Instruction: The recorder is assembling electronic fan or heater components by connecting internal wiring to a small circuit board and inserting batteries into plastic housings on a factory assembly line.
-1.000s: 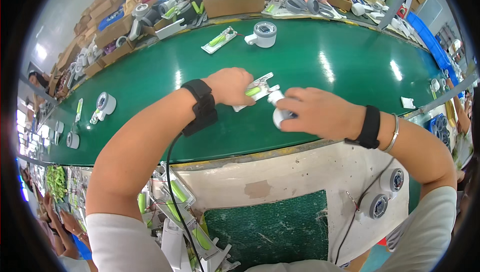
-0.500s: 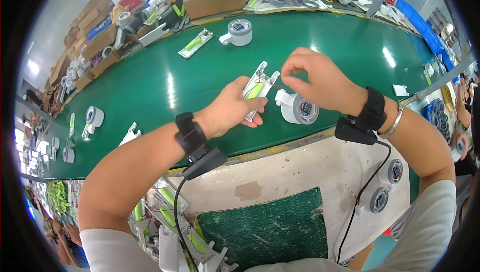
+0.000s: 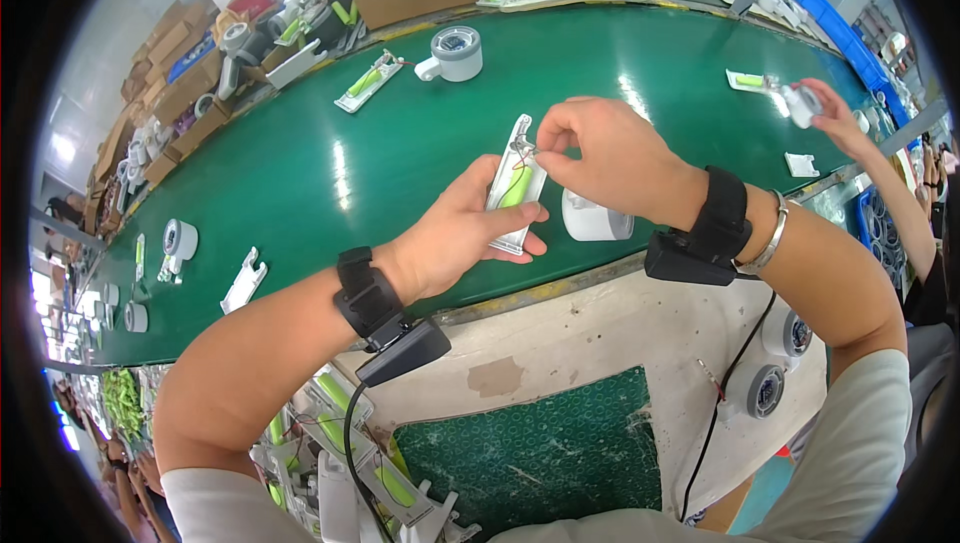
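My left hand (image 3: 490,213) grips a white plastic handle shell (image 3: 508,228) that has a green battery (image 3: 517,186) and thin wires inside. Thumb and fingers clasp its lower part, and the shell stands tilted over the green belt. My right hand (image 3: 600,148) is closed in a pinch at the shell's upper end, by the wires; what lies between the fingertips is too small to make out. Just under that hand a white and grey round fan head (image 3: 597,218) rests on the belt, partly hidden by my hand and wrist.
The green conveyor belt (image 3: 400,158) carries another fan head (image 3: 456,53) wired to a battery shell (image 3: 368,83), and a loose shell (image 3: 243,281). At right a co-worker's hand (image 3: 835,118) holds a fan part. Battery shells (image 3: 335,433) pile up at lower left; fan heads (image 3: 755,391) lie on the near table.
My right hand has moved left and in to the upper end of the shell, which now stands more upright. A co-worker's hand with a fan part has come in over the belt at right.
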Demonstrator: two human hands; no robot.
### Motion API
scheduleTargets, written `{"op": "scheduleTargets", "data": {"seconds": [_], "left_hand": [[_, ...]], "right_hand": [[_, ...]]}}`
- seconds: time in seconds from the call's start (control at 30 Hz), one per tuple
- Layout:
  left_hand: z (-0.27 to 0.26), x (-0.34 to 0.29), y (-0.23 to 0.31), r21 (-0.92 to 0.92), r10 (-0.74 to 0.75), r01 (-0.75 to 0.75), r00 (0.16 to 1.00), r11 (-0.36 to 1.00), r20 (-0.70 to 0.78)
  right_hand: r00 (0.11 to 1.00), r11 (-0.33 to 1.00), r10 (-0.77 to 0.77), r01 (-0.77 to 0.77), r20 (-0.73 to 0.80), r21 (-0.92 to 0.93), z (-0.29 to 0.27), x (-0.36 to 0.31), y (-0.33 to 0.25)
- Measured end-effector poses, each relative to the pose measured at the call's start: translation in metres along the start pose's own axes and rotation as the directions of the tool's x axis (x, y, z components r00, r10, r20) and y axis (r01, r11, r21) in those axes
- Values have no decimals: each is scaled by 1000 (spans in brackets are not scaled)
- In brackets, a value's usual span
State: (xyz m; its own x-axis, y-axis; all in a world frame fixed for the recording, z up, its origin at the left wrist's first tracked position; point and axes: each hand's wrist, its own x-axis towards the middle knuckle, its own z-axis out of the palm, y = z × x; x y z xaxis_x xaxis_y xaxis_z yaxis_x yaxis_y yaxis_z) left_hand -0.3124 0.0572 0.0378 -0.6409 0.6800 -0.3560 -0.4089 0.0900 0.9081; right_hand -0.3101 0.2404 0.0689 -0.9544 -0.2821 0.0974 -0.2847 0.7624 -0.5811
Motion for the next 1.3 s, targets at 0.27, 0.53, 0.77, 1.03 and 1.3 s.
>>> {"op": "scheduleTargets", "data": {"seconds": [0.27,0.53,0.77,1.03,1.3], "left_hand": [[6,1,-3,9,11,-10,1000,1000,-17],[10,1,-5,-220,64,-46,995,974,75],[6,19,-5,-276,-28,20,999,961,-26],[12,29,-7,-296,-39,-21,981,955,-193],[17,31,4,-288,-16,-41,981,957,-193]], "right_hand": [[1000,934,-21,16,9,357,7,1,11],[966,964,-248,254,-75,78,11,-4,14],[941,940,-333,336,-62,56,21,-4,5],[964,963,-266,266,1,-46,23,-1,4],[915,927,-375,369,-146,-67,27,-2,9]]}}
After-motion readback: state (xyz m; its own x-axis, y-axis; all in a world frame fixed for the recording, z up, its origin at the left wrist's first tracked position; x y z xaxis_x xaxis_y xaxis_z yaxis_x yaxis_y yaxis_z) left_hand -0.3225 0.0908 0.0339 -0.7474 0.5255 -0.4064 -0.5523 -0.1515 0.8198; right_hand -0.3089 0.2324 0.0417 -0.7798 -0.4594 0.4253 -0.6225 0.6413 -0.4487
